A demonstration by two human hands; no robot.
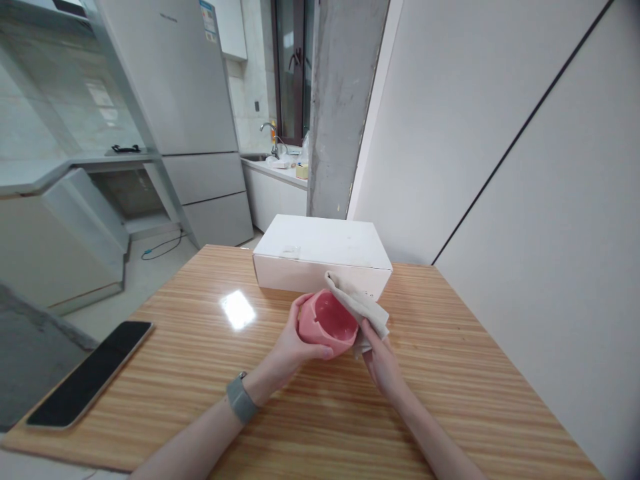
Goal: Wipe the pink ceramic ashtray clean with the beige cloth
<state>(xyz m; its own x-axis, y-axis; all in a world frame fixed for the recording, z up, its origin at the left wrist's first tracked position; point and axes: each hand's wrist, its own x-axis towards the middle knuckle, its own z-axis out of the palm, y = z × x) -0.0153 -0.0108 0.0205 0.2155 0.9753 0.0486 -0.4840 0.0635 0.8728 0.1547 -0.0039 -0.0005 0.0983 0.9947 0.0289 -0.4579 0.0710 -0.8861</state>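
Observation:
My left hand is wrapped round a deep pink ashtray, its thumb along the near side. The ashtray is bowl-shaped with a notched rim, and its hollow tilts up and to the right. Folded in my right hand is a pale grey cloth, gripped between thumb and fingers. That cloth lies against the right side and rim of the ashtray, hiding part of it. Both hands are over the wooden table, just in front of a white box.
A black tablet-like slab lies at the table's left edge. The white wall runs along the right side. Beyond the table stand a fridge, a grey pillar and a sink counter. A cable trails on the floor.

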